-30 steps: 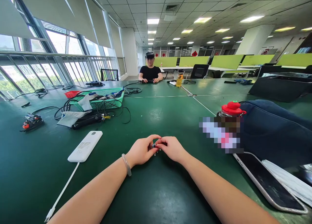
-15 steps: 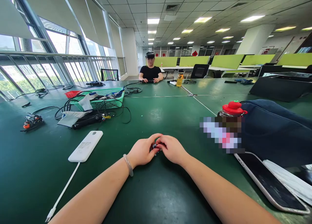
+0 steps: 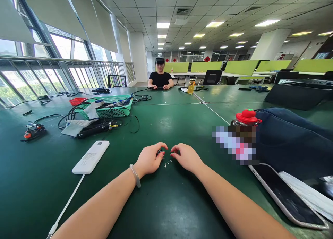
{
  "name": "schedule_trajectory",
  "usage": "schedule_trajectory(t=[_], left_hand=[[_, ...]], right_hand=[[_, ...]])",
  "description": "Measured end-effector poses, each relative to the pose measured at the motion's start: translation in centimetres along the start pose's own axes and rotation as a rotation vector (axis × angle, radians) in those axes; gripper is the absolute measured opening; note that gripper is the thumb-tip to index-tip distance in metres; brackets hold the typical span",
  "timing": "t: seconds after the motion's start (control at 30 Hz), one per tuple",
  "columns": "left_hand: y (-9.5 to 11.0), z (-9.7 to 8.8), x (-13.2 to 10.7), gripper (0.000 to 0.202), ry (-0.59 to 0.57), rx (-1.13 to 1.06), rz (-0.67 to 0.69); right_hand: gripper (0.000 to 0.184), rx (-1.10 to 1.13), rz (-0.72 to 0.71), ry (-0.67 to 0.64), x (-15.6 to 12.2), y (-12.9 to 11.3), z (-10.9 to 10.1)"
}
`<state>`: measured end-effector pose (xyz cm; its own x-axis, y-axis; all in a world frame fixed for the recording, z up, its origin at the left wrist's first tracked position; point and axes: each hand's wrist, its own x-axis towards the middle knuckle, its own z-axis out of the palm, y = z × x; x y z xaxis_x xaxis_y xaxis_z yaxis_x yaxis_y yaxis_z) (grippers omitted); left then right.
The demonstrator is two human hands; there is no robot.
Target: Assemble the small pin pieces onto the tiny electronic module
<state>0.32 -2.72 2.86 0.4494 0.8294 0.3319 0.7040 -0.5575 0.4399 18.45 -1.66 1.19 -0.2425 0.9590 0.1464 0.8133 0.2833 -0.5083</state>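
Left hand [image 3: 151,159] curls round a small dark thing [image 3: 159,151]

The left hand is bent, with its thumb and first finger a little apart. The small dark thing is tucked in that gap, partly hidden by the fingers. A pale bracelet [image 3: 135,176] is on the left wrist. Two tiny white bits [image 3: 169,161] lie just below the space between the hands. The right hand [image 3: 185,158] is near the left one but not touching it. Its thumb and first finger are close together, and I cannot tell if they pinch something tiny.

Both hands are over a big green table [image 3: 166,204]. Far to the left of the hands there is a metal rail [image 3: 62,59] by the windows. Nearer on that side lies a white flat box [image 3: 91,157] with a white cord [image 3: 69,202]. Straight past the hands, a person in a black top [image 3: 160,80] sits across the table. To the right of the hands lies a phone [image 3: 286,194].

Ahead and left of the hands, a green basket [image 3: 122,112] holds gloves and wires. Far ahead stands a yellow bottle [image 3: 191,87]. To the right, a jar with a red lid [image 3: 246,117] stands beside a dark blue bag [image 3: 291,138].
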Motion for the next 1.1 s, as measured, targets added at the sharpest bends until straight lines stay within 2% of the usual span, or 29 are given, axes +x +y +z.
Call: schedule_trajectory(t=[0.17,0.27,0.37,0.47,0.6,0.8,0.93,1.1], left_hand=[[-0.3,0.4,0.0,0.023,0.014,-0.02,-0.081],[-0.5,0.7,0.0,0.024,-0.007,-0.07,-0.142],[-0.3,1.1,-0.1,0.025,-0.108,-0.24,-0.167],[0.4,1.2,-0.3,0.023,-0.179,-0.374,-0.12],[0.7,1.1,-0.2,0.022,-0.101,-0.371,-0.094],[-0.8,1.3,0.1,0.023,0.006,-0.462,-0.284],[-1.1,1.3,0.1,0.025,-0.009,-0.457,-0.305],[-1.0,1.3,0.2,0.024,-0.017,-0.302,-0.285]], right_hand=[[0.017,-0.056,0.068,-0.061,0.1,0.2,1.1],[0.015,-0.077,0.059,-0.066,0.1,0.0,1.4],[0.009,-0.107,0.016,-0.061,0.0,-0.1,1.6],[0.009,-0.146,-0.044,-0.074,0.0,-0.1,1.7],[0.012,-0.157,-0.119,-0.086,-0.1,-0.2,1.8],[0.019,-0.144,-0.119,-0.108,-0.3,-0.5,1.4],[0.012,-0.106,-0.11,-0.14,-0.5,-0.6,1.2],[0.007,-0.128,-0.117,-0.124,-0.5,-0.6,1.5]])
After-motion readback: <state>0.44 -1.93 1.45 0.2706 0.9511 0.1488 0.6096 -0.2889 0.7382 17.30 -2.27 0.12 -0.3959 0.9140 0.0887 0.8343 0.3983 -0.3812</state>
